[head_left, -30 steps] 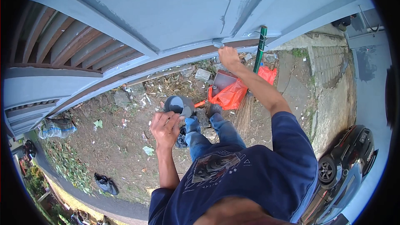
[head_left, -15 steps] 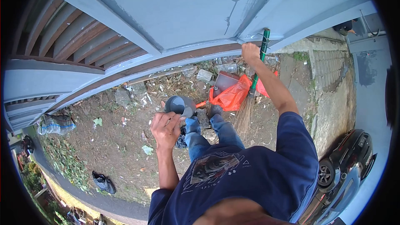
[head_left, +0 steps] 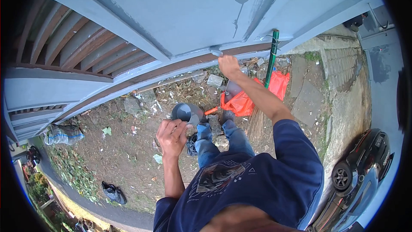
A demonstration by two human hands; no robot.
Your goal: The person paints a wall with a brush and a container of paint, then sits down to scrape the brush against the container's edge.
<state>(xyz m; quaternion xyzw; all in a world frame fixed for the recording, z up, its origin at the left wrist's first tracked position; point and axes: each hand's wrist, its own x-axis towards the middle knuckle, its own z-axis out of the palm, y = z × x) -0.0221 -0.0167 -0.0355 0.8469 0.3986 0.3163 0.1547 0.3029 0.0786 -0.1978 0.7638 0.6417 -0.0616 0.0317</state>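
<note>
My left hand (head_left: 172, 136) is closed on the rim of a paint can (head_left: 187, 114) with grey paint inside, held over the ground. In my right hand (head_left: 228, 66) is a paintbrush (head_left: 216, 52), its bristles at the lower ledge of the blue-grey wall (head_left: 184, 13). Darker wet-looking paint shows along the panel's lower edge and in a patch higher up. To the right of my right hand, a green-handled broom (head_left: 273, 56) stands upright by the wall.
An orange plastic bag (head_left: 240, 104) lies near my feet, beside the broom. Broken blocks (head_left: 215, 80) line the wall base. Wooden slats (head_left: 86, 43) fill an opening at left. A sack (head_left: 64, 134) lies far left, a black bag (head_left: 113, 193) lower left, a car (head_left: 356, 180) at right.
My right hand has moved left along the wall's lower ledge with the brush. My left hand and the can have stayed nearly in place; the view has shifted slightly.
</note>
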